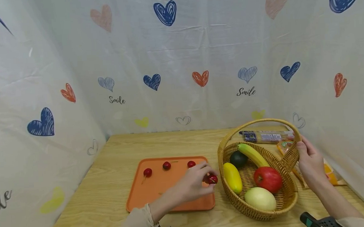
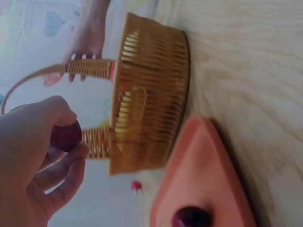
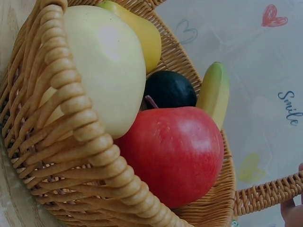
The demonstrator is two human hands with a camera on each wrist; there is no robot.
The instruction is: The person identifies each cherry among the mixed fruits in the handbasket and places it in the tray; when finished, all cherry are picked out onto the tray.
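My left hand [image 1: 189, 184] pinches a dark red cherry [image 2: 66, 136] between thumb and fingertips, above the right side of an orange tray [image 1: 149, 199] and just left of a wicker basket [image 1: 250, 210]. Other cherries [image 1: 147, 172] lie on the tray, some with stems showing; part of the tray is hidden under my left arm. My right hand [image 1: 311, 160] grips the right side of the basket's arched handle. Inside the basket are a red apple [image 3: 175, 153], a pale round melon [image 3: 106, 71], a banana [image 1: 254, 154], a dark green avocado-like fruit [image 1: 238, 158] and a yellow oblong fruit [image 1: 232, 178].
Behind the basket lies a long clear-and-purple packet [image 1: 262, 136]. Orange-and-yellow packages [image 1: 331, 174] sit to its right, partly covered by the basket and my right hand. A white curtain [image 1: 179, 52] printed with hearts encloses the wooden table [image 1: 111, 177] at the back and sides.
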